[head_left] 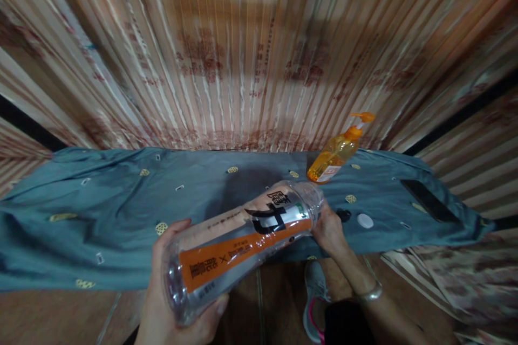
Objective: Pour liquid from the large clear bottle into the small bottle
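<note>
A large clear plastic bottle [243, 250] with an orange and silver label is held tilted above the cloth, its neck toward the upper right. My left hand [174, 302] is wrapped around its base end, thumb below and fingers behind. At the neck end, my right hand [328, 229] grips the bottle; its fingers are partly hidden, and whether a cap is there I cannot tell. Beyond the neck stands an orange pump bottle [334, 156] with some orange liquid low inside. A white round lid [365, 220] and a small black object [344, 215] lie beside my right hand.
A blue-green cloth [121, 188] with yellow prints covers the narrow table. On its right end lies a dark flat phone-like object [429, 201]. Pleated striped curtains [243, 54] hang behind and at both sides. My shoe [315, 294] is on the floor below.
</note>
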Available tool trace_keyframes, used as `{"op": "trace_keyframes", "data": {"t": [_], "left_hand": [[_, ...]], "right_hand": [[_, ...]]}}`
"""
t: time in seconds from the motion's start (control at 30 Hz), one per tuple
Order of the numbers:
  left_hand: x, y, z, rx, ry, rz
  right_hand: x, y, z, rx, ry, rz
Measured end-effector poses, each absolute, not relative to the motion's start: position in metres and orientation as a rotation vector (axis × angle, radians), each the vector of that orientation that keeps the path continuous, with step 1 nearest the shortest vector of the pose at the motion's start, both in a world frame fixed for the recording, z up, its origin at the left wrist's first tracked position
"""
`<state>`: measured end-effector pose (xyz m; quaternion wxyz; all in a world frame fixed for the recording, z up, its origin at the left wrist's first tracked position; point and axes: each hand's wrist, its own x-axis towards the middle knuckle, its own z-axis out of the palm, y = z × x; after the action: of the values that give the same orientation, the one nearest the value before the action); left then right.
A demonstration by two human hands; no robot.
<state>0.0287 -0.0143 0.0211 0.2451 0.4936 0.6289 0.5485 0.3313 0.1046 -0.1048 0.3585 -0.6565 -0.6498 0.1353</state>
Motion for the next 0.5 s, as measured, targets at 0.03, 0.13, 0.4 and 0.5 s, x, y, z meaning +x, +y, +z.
{"op": "trace_keyframes", "data": {"t": [0.03, 0.13, 0.4, 0.5], "left_hand": [[0.0289, -0.0143, 0.0216, 1.328, 1.712, 1.504], [0.0304, -0.0139, 0.0238, 1.257, 1.697, 1.512], [0.0312, -0.0144, 0.0241, 1.271, 1.694, 1.511], [0.0303, -0.0149, 0.0233, 1.295, 1.700, 1.501]], "right_hand": [[0.3314, 0.1048, -0.1049, -1.698, -1.678, 0.349], [0.3315, 0.1049, -0.1051, -1.712, -1.675, 0.337], [0.3309, 0.1046, -0.1043, -1.732, -1.665, 0.338], [0.3305, 0.1047, -0.1048, -1.732, -1.657, 0.342]]}}
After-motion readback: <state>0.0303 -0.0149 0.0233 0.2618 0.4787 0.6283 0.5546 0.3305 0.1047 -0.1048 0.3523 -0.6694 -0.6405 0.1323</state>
